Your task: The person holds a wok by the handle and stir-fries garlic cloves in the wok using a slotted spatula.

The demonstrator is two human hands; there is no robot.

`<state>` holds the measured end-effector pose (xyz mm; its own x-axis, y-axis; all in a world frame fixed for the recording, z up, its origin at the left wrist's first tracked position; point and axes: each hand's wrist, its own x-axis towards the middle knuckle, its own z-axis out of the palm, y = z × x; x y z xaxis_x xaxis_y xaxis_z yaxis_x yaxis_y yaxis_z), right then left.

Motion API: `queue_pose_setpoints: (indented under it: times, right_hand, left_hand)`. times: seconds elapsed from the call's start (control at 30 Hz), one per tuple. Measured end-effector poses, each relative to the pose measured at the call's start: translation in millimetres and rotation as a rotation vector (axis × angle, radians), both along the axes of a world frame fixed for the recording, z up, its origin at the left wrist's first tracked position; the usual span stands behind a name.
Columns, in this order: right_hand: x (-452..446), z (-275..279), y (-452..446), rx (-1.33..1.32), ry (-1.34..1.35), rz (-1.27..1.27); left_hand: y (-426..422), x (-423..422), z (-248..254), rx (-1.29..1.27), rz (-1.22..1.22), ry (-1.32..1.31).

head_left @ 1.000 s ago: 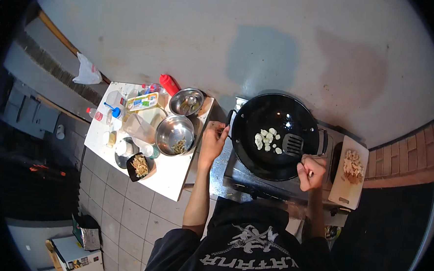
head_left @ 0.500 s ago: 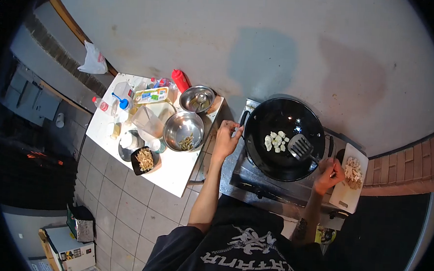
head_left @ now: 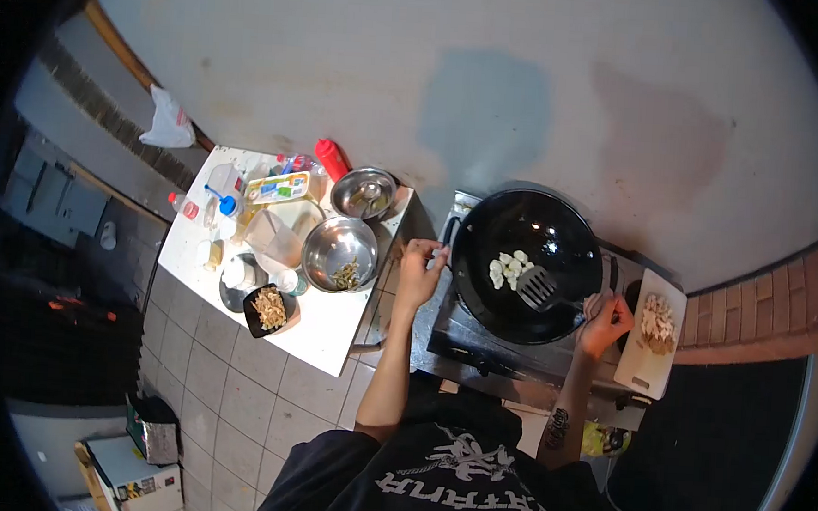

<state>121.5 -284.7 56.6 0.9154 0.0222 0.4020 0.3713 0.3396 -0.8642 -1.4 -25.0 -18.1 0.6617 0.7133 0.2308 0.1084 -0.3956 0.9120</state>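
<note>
A black wok (head_left: 527, 225) rests on the metal stove (head_left: 478, 341), with several pale white pieces (head_left: 510, 269) lying inside it. My left hand (head_left: 419, 273) is closed on the wok's left handle. On the right, my right hand (head_left: 606, 328) grips the handle of a slotted spatula (head_left: 539, 288). The spatula's blade sits inside the wok, just beside the white pieces. Right of my right hand lies a cutting board (head_left: 642, 368) with chopped light-coloured food (head_left: 657, 322) on it.
A white table (head_left: 326, 342) at left holds two steel bowls (head_left: 340, 243), a black dish of chopped food (head_left: 267, 311), a red squeeze bottle (head_left: 331, 159), a plastic tub (head_left: 279, 189) and bottles. A wall (head_left: 345, 67) stands behind the stove.
The spatula went right and tilted up, then came back left and down towards the white pieces. My left hand stays at the wok handle. The whole view has shifted slightly.
</note>
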Motion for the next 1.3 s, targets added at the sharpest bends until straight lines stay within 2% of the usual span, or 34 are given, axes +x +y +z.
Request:
queue_pose_setpoints:
  times: [0.07,0.17,0.23,0.33,0.4,0.53,0.67,0.7,0.77,0.83,0.87,0.97,1.0,1.03,1.1,1.23,1.3]
  right_hand:
    - [2,6,-7,0.147,0.045,0.029]
    - [2,9,-13,0.12,0.099,-0.026]
    - [1,0,-15,0.032,0.034,0.042]
    - [3,-5,-14,0.016,0.094,0.112]
    - [7,-8,-9,0.084,0.062,0.191]
    - [14,-5,10,0.135,0.068,0.268]
    - [17,-4,38,0.15,0.053,0.282]
    - [16,-8,41,0.158,0.057,0.264]
    - [20,-23,47,-0.025,0.024,0.181]
    - [17,-23,42,-0.058,0.035,0.16]
    - [16,-22,38,-0.056,0.005,0.17]
    - [9,-6,29,-0.077,-0.027,0.14]
    - [8,1,27,-0.026,-0.017,0.149]
    - [7,7,25,0.027,-0.01,0.163]
    - [8,12,22,0.005,-0.011,0.149]
    - [13,1,32,-0.088,-0.043,0.034]
    - [21,-3,34,-0.355,-0.291,0.029]
  left_hand:
    - [4,-2,-8,-0.048,-0.016,0.007]
    - [1,-5,4,-0.104,0.0,0.07]
    - [-3,-7,7,-0.112,0.012,0.067]
    - [-16,-8,17,0.032,0.08,0.071]
    - [-25,-7,25,0.04,0.201,0.071]
    - [-43,-14,32,-0.001,0.265,0.058]
    - [-25,-16,27,0.109,0.222,0.079]
    - [-21,-14,28,0.092,0.222,0.063]
    - [-11,-6,28,0.074,0.192,0.039]
    - [-8,-2,34,-0.039,0.139,0.061]
    - [0,1,23,0.037,0.114,0.027]
    - [9,8,39,-0.131,0.017,0.111]
    - [22,11,20,-0.08,-0.073,0.077]
    - [22,13,25,-0.022,-0.061,0.053]
    - [30,16,22,0.032,-0.083,0.153]
    - [33,16,27,-0.043,-0.134,0.155]
    - [36,17,22,-0.027,-0.146,0.147]
